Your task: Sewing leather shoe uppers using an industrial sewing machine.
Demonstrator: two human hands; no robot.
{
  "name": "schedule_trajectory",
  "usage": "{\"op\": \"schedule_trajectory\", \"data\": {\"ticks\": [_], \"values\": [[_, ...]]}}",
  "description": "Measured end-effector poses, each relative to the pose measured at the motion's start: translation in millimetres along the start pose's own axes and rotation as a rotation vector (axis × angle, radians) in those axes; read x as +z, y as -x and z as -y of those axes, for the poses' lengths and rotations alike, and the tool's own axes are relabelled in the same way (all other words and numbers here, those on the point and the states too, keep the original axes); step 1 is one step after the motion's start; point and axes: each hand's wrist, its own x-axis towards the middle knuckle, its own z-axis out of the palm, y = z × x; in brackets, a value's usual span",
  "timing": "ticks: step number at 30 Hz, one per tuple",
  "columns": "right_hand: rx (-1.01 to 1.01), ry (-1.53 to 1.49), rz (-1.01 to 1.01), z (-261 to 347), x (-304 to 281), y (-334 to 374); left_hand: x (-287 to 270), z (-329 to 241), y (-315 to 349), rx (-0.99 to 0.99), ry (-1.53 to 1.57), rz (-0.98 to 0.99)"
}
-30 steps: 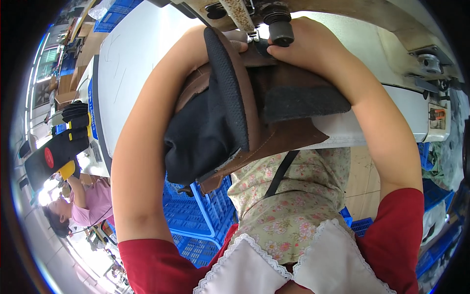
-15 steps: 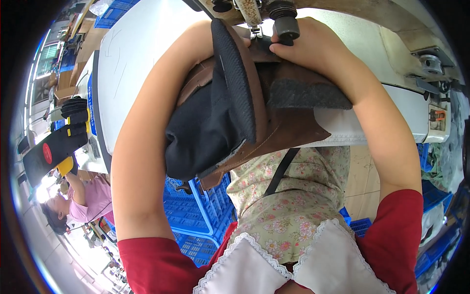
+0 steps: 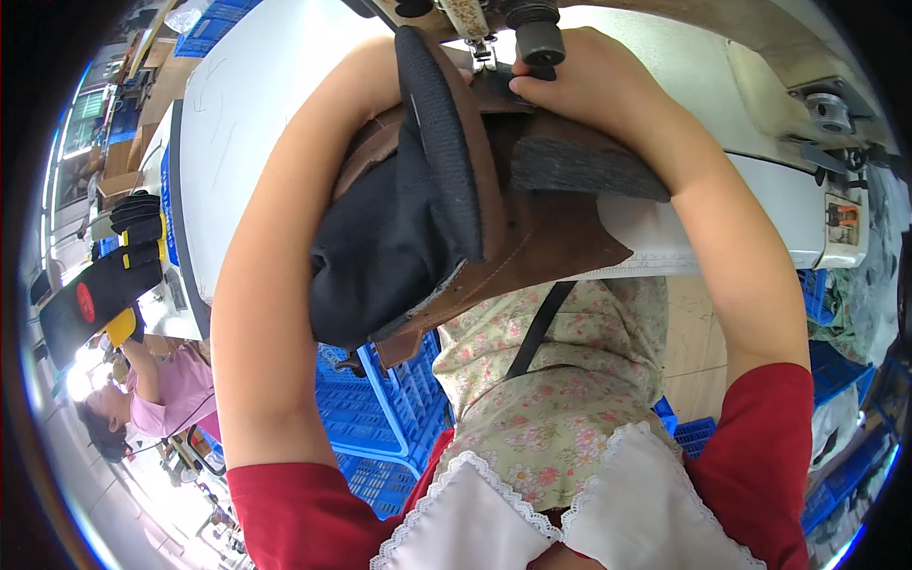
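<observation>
A brown leather piece with black fabric lining (image 3: 560, 233), perhaps a shoe or boot upper, lies bunched on the white sewing machine bed. Its far edge sits at the presser foot (image 3: 484, 55). With thumb and fingers closed, my right hand (image 3: 594, 81) grips that edge just right of the foot. My left hand (image 3: 378, 71) reaches around the far left side of the piece. A standing black-lined flap (image 3: 437, 142) hides most of its fingers, and only a fingertip shows by the foot. A fuzzy dark grey strip (image 3: 589, 169) runs along the piece below my right wrist.
The machine head (image 3: 540, 38) hangs over the far edge of the work. Blue plastic crates (image 3: 380, 408) stand below the bed, at left of my lap. A metal wheel (image 3: 828, 112) sits at the machine's right end. A co-worker in pink (image 3: 171, 389) is at far left.
The whole view has shifted slightly, carrying machine, work and hands up and left together. The grey strip lies a little flatter. Both hands keep their places by the presser foot.
</observation>
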Motion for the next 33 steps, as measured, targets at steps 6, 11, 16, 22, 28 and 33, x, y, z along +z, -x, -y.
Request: {"op": "schedule_trajectory", "data": {"ticks": [6,11,16,22,28,33], "values": [[-0.037,0.075,-0.013,-1.0,1.5,-0.5,-1.4,-10.1,2.0,-0.069,-0.001,-0.014],[-0.052,0.143,-0.019,-8.6,3.1,-2.5,11.7,18.7,-13.9,-0.098,0.22,-0.029],[-0.081,0.113,-0.03,1.1,-0.2,-0.6,2.9,21.0,-10.8,-0.075,0.284,0.129],[-0.133,0.062,-0.101,-4.2,4.7,0.1,8.9,9.3,-2.4,-0.108,0.393,0.012],[-0.095,0.071,-0.013,-1.0,1.8,-2.1,-0.6,6.7,-0.4,-0.093,0.232,0.054],[-0.075,0.079,0.013,-2.3,1.9,-1.7,2.0,-1.6,3.2,-0.187,0.235,0.043]]}}
